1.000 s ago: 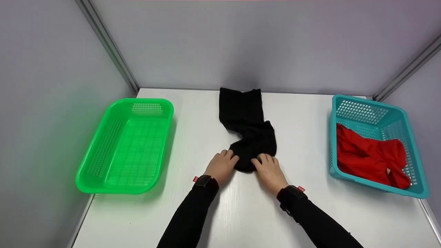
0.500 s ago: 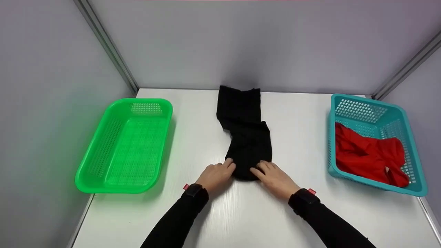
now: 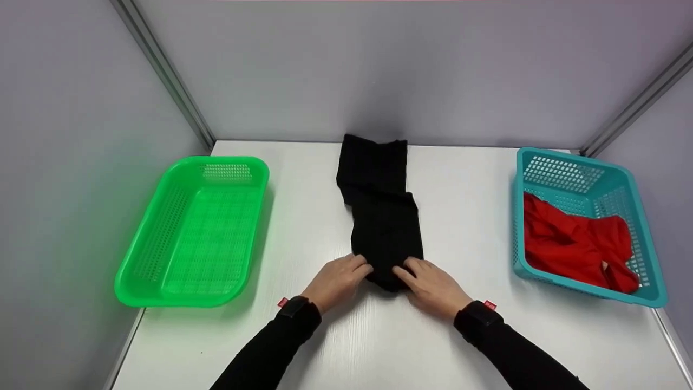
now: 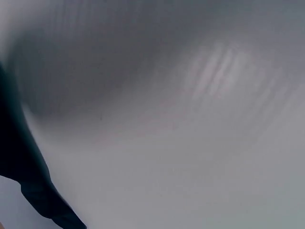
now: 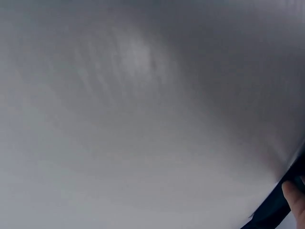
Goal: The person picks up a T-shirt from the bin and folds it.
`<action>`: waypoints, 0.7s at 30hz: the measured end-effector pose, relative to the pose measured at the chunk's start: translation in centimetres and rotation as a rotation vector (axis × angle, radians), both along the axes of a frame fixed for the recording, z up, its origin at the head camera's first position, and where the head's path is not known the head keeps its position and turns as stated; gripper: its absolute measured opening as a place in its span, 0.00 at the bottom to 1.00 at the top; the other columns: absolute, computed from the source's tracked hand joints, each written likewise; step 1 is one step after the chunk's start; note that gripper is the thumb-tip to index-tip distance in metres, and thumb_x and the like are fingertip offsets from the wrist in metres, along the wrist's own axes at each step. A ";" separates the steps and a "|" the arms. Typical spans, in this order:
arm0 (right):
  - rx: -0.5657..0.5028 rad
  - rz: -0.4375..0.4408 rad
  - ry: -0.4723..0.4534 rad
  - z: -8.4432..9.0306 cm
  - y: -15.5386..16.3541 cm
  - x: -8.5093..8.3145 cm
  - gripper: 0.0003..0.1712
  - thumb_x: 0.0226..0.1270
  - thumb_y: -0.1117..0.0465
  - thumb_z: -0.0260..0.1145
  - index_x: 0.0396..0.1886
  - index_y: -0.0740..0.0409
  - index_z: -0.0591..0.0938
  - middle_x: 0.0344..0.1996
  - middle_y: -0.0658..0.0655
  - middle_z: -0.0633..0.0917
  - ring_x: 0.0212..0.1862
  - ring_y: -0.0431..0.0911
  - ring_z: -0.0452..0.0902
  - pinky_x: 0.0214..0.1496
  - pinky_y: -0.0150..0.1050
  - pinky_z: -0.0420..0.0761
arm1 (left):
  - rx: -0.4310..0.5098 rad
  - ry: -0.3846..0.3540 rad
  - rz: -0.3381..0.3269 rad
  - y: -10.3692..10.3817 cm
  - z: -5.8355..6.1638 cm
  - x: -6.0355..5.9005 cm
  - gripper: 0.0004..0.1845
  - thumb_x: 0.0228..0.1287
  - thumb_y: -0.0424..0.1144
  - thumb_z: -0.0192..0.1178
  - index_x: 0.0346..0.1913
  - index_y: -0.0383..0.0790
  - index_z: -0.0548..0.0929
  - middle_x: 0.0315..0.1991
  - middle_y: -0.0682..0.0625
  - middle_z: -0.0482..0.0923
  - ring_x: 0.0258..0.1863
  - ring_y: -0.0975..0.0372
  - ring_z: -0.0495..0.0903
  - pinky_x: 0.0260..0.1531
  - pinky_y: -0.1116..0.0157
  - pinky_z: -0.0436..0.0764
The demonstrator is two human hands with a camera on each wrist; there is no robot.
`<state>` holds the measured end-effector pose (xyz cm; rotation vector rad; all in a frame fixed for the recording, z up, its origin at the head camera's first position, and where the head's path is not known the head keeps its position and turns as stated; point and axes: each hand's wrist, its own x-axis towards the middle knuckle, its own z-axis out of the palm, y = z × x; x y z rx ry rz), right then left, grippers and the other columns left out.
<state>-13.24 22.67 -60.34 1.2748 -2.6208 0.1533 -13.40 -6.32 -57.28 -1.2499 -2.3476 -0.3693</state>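
Black cloth [image 3: 383,216] lies stretched down the middle of the white table [image 3: 476,346], its far end almost at the back wall and its near end right between the two hands. On the near left corner of that cloth sits the left hand [image 3: 335,280], fingers curled onto the edge and pinching it against the tabletop. Opposite it, the right hand [image 3: 433,286] does the same on the near right corner, fingertips pressed into the fabric, thumb tucked toward the fold. Both wrists carry dark bands, and black sleeves run back toward the bottom of the head view.

Off to the left stands a green basket [image 3: 162,292], well apart from the cloth. Over on the right stands a teal basket [image 3: 590,292], and inside it lies a rumpled red garment [image 3: 574,246], bunched against the near wall.

From the left wrist, only blurred grey surface shows, with a dark strip of the cloth [image 4: 28,181] at the lower left. From the right wrist, much the same blur, plus a sliver of black fabric [image 5: 276,210] and a fingertip [image 5: 296,200] touching it at the lower right corner.
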 end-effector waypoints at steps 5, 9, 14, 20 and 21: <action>0.007 -0.055 -0.026 0.8 -1.1 0.7 0.43 0.62 0.45 0.77 0.71 0.61 0.73 0.58 0.63 0.78 0.59 0.56 0.78 0.63 0.50 0.78 | 0.102 -0.031 0.055 0.5 0.7 0.0 0.09 0.66 0.29 0.69 0.46 0.39 0.83 0.40 0.50 0.78 0.32 0.63 0.81 0.33 0.69 0.82; -0.074 -0.104 0.047 1.5 -1.5 0.7 0.33 0.56 0.64 0.78 0.61 0.64 0.78 0.51 0.62 0.82 0.49 0.55 0.83 0.53 0.48 0.84 | 0.160 -0.077 0.071 0.4 1.3 0.1 0.09 0.67 0.31 0.69 0.46 0.39 0.82 0.41 0.51 0.79 0.27 0.65 0.82 0.28 0.70 0.82; -0.352 -0.139 0.048 3.2 -0.4 -0.1 0.22 0.48 0.76 0.78 0.45 0.62 0.84 0.40 0.57 0.88 0.41 0.53 0.87 0.42 0.46 0.86 | 0.248 -0.140 0.061 -0.5 1.7 0.2 0.11 0.66 0.27 0.68 0.48 0.38 0.80 0.44 0.49 0.83 0.33 0.62 0.86 0.32 0.68 0.84; -0.482 0.018 -0.041 6.4 0.8 -0.5 0.19 0.49 0.78 0.78 0.41 0.61 0.87 0.36 0.54 0.90 0.37 0.48 0.88 0.38 0.43 0.86 | 0.367 -0.209 0.061 -1.7 2.5 0.1 0.13 0.61 0.23 0.69 0.45 0.38 0.83 0.40 0.50 0.85 0.41 0.59 0.85 0.39 0.64 0.84; -0.486 0.051 -0.067 6.9 0.9 -0.5 0.19 0.49 0.78 0.79 0.41 0.61 0.88 0.36 0.54 0.90 0.37 0.48 0.88 0.38 0.42 0.85 | 0.379 -0.229 0.062 -1.8 2.7 0.1 0.12 0.62 0.24 0.69 0.45 0.38 0.83 0.40 0.50 0.85 0.42 0.58 0.83 0.41 0.63 0.83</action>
